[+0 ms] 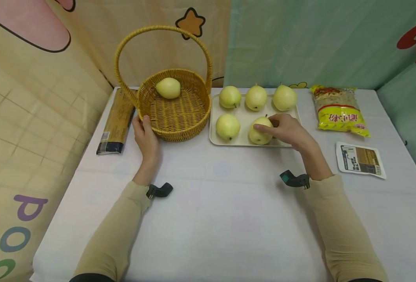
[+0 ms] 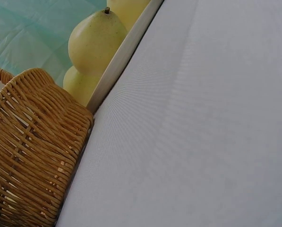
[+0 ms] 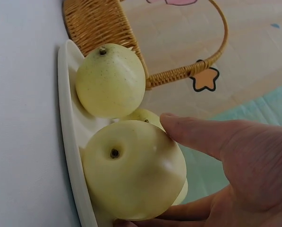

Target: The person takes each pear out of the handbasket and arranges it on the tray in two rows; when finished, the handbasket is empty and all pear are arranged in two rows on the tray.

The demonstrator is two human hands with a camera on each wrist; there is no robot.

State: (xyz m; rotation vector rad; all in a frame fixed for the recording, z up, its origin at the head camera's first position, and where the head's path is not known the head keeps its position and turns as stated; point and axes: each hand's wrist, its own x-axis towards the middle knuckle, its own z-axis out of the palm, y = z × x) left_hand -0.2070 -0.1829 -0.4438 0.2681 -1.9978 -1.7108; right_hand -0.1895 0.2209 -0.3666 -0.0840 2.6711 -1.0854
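My right hand (image 1: 290, 131) holds a pale yellow-green pear (image 1: 258, 133) at the front of a cream tray (image 1: 213, 138), thumb on one side and fingers round the other. In the right wrist view this pear (image 3: 131, 172) sits low against the tray's rim (image 3: 72, 127). Several more pears share the tray, among them a front-left pear (image 1: 227, 127) and a back-right pear (image 1: 284, 98). My left hand (image 1: 146, 143) rests against the left side of a wicker basket (image 1: 179, 135), its fingers partly hidden. One pear (image 1: 169, 88) lies on its side inside the basket.
Left of the basket lies a long packet of brown noodles (image 1: 117, 117), partly behind the handle. A yellow-labelled bag (image 1: 340, 111) and a small flat white-and-brown pouch (image 1: 360, 159) are on the right. The basket's tall handle (image 1: 162, 28) arches up near the curtain.
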